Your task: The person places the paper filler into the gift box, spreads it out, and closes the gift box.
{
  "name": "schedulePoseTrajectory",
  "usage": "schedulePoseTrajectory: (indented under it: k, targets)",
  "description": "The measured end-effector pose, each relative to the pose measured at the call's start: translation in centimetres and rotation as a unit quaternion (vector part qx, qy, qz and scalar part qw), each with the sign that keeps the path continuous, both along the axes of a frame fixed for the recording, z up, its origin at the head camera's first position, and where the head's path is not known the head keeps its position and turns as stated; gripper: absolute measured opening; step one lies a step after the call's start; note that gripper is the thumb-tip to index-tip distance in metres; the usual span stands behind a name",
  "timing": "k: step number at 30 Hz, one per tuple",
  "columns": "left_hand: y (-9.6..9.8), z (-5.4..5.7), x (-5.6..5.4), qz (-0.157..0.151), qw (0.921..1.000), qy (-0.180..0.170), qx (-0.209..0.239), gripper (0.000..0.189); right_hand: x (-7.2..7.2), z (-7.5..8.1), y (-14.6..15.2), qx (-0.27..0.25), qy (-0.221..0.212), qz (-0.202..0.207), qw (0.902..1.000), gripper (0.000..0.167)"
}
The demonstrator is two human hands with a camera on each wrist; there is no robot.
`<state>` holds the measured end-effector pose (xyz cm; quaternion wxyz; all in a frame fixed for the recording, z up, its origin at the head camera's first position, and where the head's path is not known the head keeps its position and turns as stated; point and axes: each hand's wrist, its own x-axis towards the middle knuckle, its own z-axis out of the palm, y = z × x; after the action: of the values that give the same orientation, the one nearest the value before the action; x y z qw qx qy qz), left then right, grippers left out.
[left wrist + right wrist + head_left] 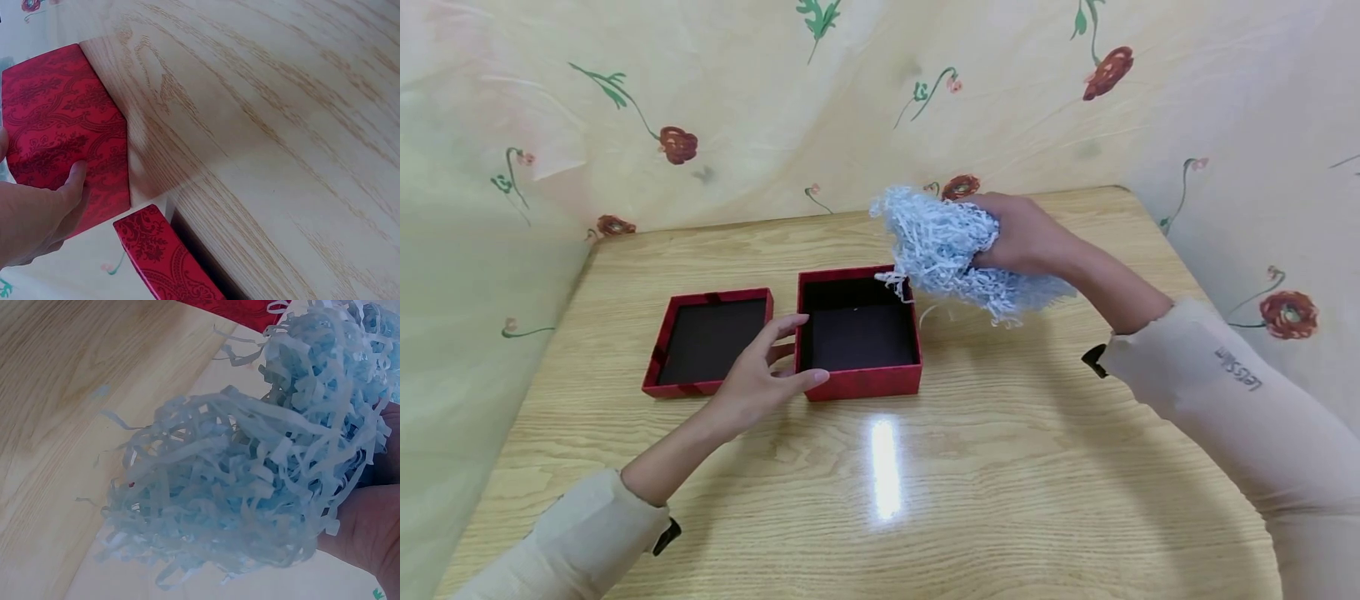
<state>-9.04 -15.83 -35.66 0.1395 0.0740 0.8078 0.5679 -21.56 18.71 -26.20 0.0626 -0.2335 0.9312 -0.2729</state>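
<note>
My right hand (1026, 233) grips a big loose bundle of pale blue shredded paper (940, 242), raised beside and partly over the right rim of a red box (865, 383). Loose strands hang down at the box's back right corner. The box stands upright with its black inside showing. My left hand (756, 375) holds the box by its front left corner, thumb on the front and fingers along the left side. In the left wrist view the thumb rests on the box's patterned red wall (62, 119). Paper strands hide most of the right fingers in the right wrist view (219, 481).
A shallow red lid (715, 333) with a black inside lies left of the box, hollow side up. Both rest on a light wood-grain table (1000, 483). Flower-patterned cloth (737, 100) hangs behind the table and at its sides.
</note>
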Motion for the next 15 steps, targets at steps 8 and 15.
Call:
schedulePoseTrajectory:
  k: [8,15]
  targets:
    - [0.1,0.1,-0.1,0.005,1.0000,-0.003,-0.003,0.076,-0.4,-0.3,-1.6,-0.013,0.004,0.034,0.9993,0.067]
    - [0.3,0.2,-0.2,0.004,1.0000,-0.003,-0.004,0.076,-0.7,-0.6,-3.1,-0.018,0.011,0.067,0.9975,0.070]
